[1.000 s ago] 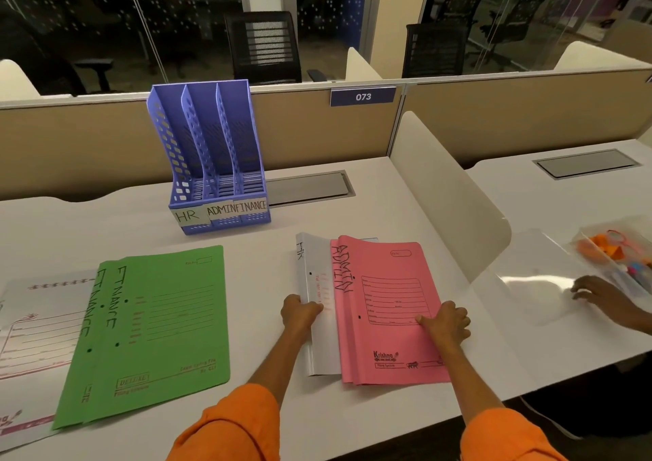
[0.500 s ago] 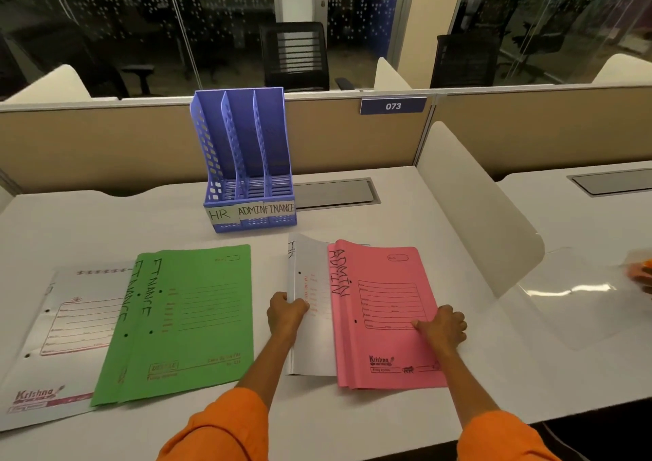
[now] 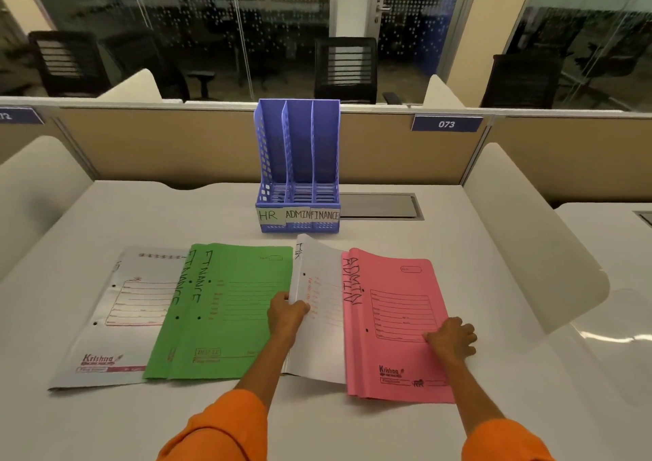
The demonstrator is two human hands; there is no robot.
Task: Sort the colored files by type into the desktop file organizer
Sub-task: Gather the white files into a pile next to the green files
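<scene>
Blue plastic, perforated, the desktop file organizer (image 3: 298,164) stands upright at the far centre of the white desk (image 3: 405,422), its three slots empty and labelled left to right HR, ADMIN, FINANCE. Labels face the person, presumably so each file can be matched to its slot at a glance.

Files lie flat in a row nearer the person. Far left: a white file (image 3: 106,323), partly covered by the green FINANCE files (image 3: 233,305), which appear to be two, overlapped. Centre: a second white file (image 3: 319,323), marked HR at its far edge, tucked under the left edge of the pink ADMIN files (image 3: 391,323); the pink set appears to hold more than one, though the count cannot be fixed.

The left hand (image 3: 286,314) is closed on the left edge of the centre white file, thumb on top, and that edge is raised off the desk. The right hand (image 3: 451,337) lies fingers-down on the pink cover, pressing rather than gripping. Judgement: the right hand pins the pink stack so that it does not drag along while the white file is drawn out leftward from beneath it.

Sorting is not yet begun in the organizer. The HR slot, leftmost, is the likely destination. Risk: the thin file may flex or snag the green files just beside it.
</scene>
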